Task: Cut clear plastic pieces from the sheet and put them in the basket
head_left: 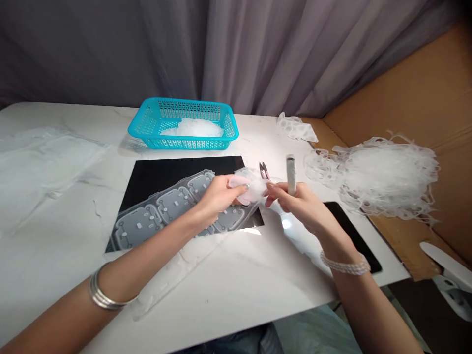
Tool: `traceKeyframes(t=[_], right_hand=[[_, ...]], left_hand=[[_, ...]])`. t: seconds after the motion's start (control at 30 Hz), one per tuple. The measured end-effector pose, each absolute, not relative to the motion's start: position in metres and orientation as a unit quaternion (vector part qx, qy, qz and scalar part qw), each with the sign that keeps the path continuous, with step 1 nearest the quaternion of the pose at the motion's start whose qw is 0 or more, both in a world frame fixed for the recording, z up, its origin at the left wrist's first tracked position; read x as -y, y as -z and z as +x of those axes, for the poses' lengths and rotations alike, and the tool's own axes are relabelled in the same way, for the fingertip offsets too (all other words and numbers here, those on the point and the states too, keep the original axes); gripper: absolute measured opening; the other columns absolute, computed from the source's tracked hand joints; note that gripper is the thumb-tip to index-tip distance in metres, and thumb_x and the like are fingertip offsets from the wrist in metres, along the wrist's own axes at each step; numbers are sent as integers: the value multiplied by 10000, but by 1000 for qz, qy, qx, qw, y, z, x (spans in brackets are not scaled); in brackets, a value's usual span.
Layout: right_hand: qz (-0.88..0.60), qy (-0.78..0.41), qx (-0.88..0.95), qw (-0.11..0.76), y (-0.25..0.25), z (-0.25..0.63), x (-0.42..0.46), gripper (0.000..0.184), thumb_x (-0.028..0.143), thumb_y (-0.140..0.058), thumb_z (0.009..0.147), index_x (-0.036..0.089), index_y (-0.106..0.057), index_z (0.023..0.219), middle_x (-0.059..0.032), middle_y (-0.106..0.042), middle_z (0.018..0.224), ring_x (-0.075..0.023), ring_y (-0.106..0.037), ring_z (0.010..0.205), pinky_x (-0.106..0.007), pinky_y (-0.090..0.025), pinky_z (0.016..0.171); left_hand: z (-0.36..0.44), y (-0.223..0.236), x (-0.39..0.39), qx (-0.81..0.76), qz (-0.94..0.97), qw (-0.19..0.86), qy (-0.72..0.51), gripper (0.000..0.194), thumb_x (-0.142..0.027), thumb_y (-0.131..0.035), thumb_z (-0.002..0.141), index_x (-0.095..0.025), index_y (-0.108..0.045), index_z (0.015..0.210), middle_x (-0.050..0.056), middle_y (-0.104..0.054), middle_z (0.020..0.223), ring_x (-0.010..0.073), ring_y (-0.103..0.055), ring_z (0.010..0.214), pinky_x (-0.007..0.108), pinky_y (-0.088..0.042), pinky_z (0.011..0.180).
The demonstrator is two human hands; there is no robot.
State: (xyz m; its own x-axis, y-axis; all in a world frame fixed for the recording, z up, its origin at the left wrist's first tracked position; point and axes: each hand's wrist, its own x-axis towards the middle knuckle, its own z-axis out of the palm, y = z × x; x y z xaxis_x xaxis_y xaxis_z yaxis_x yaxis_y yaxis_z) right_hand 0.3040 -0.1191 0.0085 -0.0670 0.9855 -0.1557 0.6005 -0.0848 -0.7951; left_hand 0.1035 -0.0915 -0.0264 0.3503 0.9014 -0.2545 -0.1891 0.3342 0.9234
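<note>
The bunch (258,191) of thin plastic is whitish, translucent and crumpled, with pink showing through at its left. It sits between the left grip (217,195) and the right grip (304,200), over the right end of the black panel (155,174). The left is closed, thumb pressing the bunch; the right curls around a pale upright stick (291,177), fingertips at the bunch's right edge.

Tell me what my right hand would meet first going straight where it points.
Your right hand would probably first meet the translucent piece held in your left hand; they may be touching, but depth there is hard to judge.
</note>
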Motion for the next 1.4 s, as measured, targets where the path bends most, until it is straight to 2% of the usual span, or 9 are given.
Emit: traceKeyframes(t=[0.1, 0.23, 0.47, 0.6, 0.7, 0.8, 0.93, 1.23, 1.4], right_hand=[[-654, -285, 643, 279, -13, 311, 109, 387, 513, -596, 894, 180, -730, 752, -64, -684, 775, -175, -565, 691, -300, -362, 601], [-600, -358, 684, 209, -16, 301, 83, 398, 521, -666, 835, 174, -731, 1017, -37, -660, 751, -156, -542, 653, -287, -372, 584], [-574, -407, 679, 208, -8, 296, 65, 441, 444, -715, 781, 157, -676, 1114, -15, -581, 781, -130, -496, 635, -254, -352, 527], [-592, -338, 704, 200, -7, 300, 63, 404, 451, -687, 807, 153, -699, 1079, -42, -615, 816, -155, -531, 673, -286, -405, 584], [-596, -332, 705, 195, -12, 293, 63, 367, 407, -672, 798, 147, -702, 1055, -60, -634, 830, -170, -567, 662, -298, -449, 576], [-601, -329, 703, 191, -23, 280, 62, 355, 361, -616, 808, 164, -680, 1097, -50, -643, 823, -145, -556, 526, -291, -436, 495], [-597, -247, 736, 202, -36, 268, 51, 293, 282, -561, 790, 166, -706, 1018, -5, -607, 673, -123, -487, 453, -272, -363, 476], [-579, -92, 670, 456, -56, 261, 74, 164, 234, -572, 776, 173, -699, 860, -6, -599, 681, -118, -450, 540, -266, -345, 532], [-534, -167, 743, 369, -16, 228, 160, 154, 203, -509, 834, 186, -641, 911, -18, -635, 701, -150, -538, 572, -271, -401, 554]], left_hand=[[109, 30, 94, -413, 475, 683, -370, 78, -146, -717, 779, -133, -754, 846, 65, -754, 788, 182, -688, 733, 257, -504, 671], [111, 33, 97, -424, 511, 654, -362, 118, -239, -687, 821, -143, -733, 872, 86, -760, 863, 211, -705, 815, 278, -508, 717], [64, 24, 153, -540, 573, 478, -390, 697, -354, -714, 822, -186, -428, 1435, 168, -607, 1344, 303, -590, 1224, 430, -471, 1007], [9, 43, 226, -533, 782, 191, -261, 661, -371, -700, 850, -236, -467, 1453, 130, -456, 1540, 379, -349, 1452, 580, -240, 1191], [-16, 68, 258, -545, 809, 45, -215, 445, -375, -630, 912, -187, -609, 1315, 170, -494, 1499, 397, -442, 1394, 597, -246, 1186], [-25, 82, 263, -538, 819, -8, -201, 251, -243, -533, 958, -184, -695, 1141, 168, -559, 1439, 372, -504, 1353, 557, -300, 1177], [-42, 61, 233, -502, 839, -65, -200, 385, -56, -373, 938, -172, -694, 1117, 153, -624, 1373, 304, -542, 1332, 487, -366, 1163], [-117, -69, 86, -405, 834, -352, -124, 376, -94, -329, 994, -130, -677, 1133, 153, -681, 1247, 274, -584, 1275, 532, -399, 1143], [-146, -31, 72, -416, 833, -337, -137, 346, -110, -355, 1000, -165, -692, 1057, 92, -692, 1266, 238, -574, 1289, 557, -329, 1178]])
